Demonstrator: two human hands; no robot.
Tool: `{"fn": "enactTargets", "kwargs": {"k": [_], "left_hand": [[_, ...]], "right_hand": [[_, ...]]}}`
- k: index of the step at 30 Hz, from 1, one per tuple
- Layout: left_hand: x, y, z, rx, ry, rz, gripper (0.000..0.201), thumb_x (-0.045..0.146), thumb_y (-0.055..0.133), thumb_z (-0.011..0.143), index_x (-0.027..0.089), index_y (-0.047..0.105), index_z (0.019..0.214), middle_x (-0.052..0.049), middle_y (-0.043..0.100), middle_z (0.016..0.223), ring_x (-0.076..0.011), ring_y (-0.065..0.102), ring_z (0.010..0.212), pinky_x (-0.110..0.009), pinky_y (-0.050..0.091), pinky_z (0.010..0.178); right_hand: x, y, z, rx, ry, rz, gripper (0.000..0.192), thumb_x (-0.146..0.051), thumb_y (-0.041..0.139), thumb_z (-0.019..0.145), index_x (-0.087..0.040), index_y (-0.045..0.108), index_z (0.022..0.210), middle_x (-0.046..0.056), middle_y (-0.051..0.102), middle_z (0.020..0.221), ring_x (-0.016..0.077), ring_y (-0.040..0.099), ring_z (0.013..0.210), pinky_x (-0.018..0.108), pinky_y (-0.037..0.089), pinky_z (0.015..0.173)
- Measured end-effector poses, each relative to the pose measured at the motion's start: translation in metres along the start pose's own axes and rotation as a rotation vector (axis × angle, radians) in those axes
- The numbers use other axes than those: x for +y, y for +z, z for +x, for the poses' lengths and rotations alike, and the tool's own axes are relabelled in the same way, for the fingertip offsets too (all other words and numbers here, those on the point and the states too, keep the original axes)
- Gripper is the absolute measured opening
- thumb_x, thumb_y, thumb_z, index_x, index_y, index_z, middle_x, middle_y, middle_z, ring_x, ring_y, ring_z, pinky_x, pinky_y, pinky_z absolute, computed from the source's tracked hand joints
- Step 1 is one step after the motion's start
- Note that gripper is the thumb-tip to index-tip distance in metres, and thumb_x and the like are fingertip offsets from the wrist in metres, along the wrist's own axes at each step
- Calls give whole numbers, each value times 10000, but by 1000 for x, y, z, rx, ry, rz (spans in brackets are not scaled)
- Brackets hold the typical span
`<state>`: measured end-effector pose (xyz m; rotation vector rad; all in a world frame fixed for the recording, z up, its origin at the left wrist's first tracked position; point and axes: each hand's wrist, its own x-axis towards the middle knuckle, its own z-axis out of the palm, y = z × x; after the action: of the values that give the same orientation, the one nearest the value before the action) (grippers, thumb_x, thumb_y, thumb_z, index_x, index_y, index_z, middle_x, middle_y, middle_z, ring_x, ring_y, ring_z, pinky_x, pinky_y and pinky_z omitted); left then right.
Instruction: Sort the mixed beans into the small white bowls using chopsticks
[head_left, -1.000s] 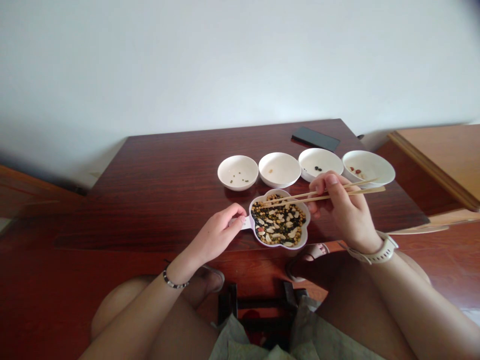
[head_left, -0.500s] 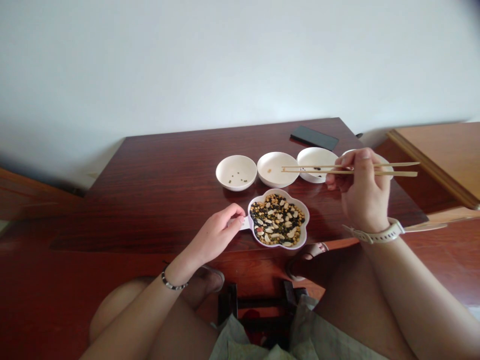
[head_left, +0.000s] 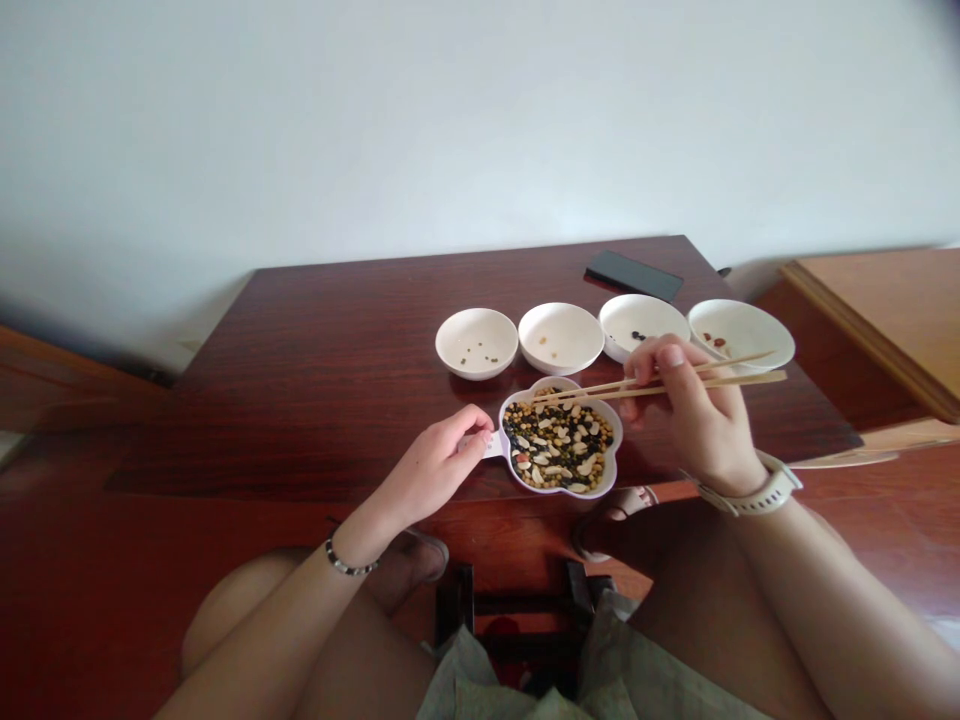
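Observation:
My left hand (head_left: pixel 448 455) pinches the short handle of a white flower-shaped dish (head_left: pixel 616 452) at the table's front edge. Mixed beans and pale peanuts (head_left: pixel 559 440) fill the dish. In my right hand (head_left: pixel 694 415) is a pair of wooden chopsticks (head_left: pixel 622 391), their tips over the back left part of the mix. Whether the tips hold a bean I cannot tell. Behind stand a bowl with green beans (head_left: pixel 477 330), a bowl with a few yellowish beans (head_left: pixel 561 325), a bowl with black beans (head_left: pixel 645 315) and a bowl with reddish-brown pieces (head_left: pixel 750 325).
A dark phone (head_left: pixel 634 275) lies on the dark wooden table (head_left: pixel 337 370) behind the bowls. The white wall (head_left: pixel 450 130) rises at the table's back edge. A lighter wooden piece of furniture (head_left: pixel 885 310) stands to the right.
My right hand has brought the chopsticks down and toward me, from above the bowls to the dish. A second yellowish bean now shows in its bowl. My left hand keeps the handle.

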<state>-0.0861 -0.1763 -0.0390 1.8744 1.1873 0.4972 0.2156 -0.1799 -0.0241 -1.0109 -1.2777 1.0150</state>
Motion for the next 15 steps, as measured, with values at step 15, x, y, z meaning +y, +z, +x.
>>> {"fn": "enactTargets", "kwargs": {"k": [15], "left_hand": [[-1, -1, 1, -5, 0, 9, 219, 359, 469, 1107, 218, 630, 1062, -2, 695, 977, -180, 601, 869, -312, 431, 805]], "right_hand": [[7, 8, -7, -104, 3, -45, 347, -497, 534, 1095, -239, 626, 882, 20, 633, 703, 173, 590, 582, 327, 467, 546]]}}
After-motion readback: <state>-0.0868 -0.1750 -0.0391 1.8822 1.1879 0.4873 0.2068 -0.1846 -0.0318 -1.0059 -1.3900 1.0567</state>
